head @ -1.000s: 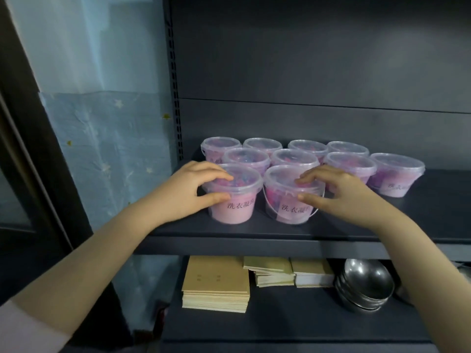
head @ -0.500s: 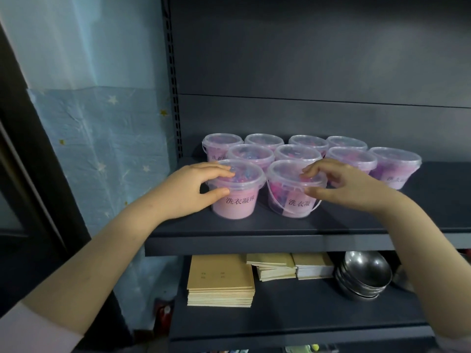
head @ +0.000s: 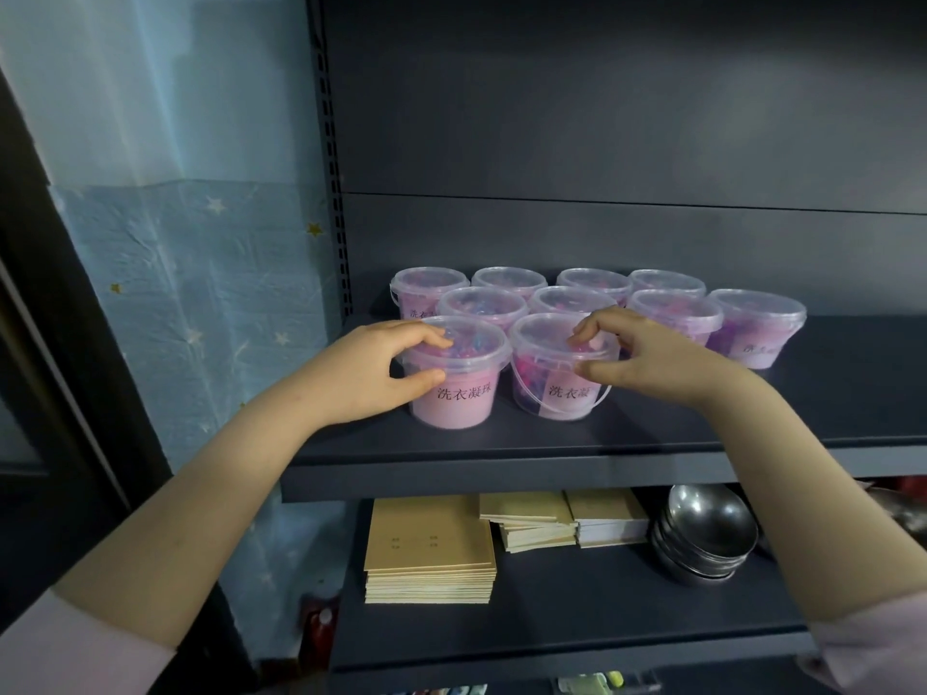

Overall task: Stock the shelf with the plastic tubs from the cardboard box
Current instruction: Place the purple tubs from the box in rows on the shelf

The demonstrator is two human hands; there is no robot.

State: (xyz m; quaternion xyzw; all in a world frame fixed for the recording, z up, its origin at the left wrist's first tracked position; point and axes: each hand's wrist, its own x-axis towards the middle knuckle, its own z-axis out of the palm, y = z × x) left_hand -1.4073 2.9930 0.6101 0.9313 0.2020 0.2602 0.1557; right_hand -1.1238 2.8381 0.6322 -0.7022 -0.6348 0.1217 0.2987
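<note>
Several clear plastic tubs with pink contents stand in rows on the dark shelf (head: 652,433). My left hand (head: 366,373) grips the front left tub (head: 459,388), fingers over its lid and thumb on its side. My right hand (head: 647,358) holds the front right tub (head: 557,378), fingertips curled on the lid and thumb against the rim. Both front tubs stand upright side by side on the shelf, in front of the back tubs (head: 757,323). The cardboard box is out of view.
On the shelf below lie stacks of tan booklets (head: 431,549), smaller paper stacks (head: 567,519) and nested steel bowls (head: 707,534). The shelf's perforated upright (head: 331,158) runs on the left, beside a blue star-patterned wall covering (head: 190,293). Bare shelf surface extends to the right of the tubs.
Both hands stay on the two front tubs, which hardly moved. My right fingers have curled more onto the lid. The camera view has shifted slightly.
</note>
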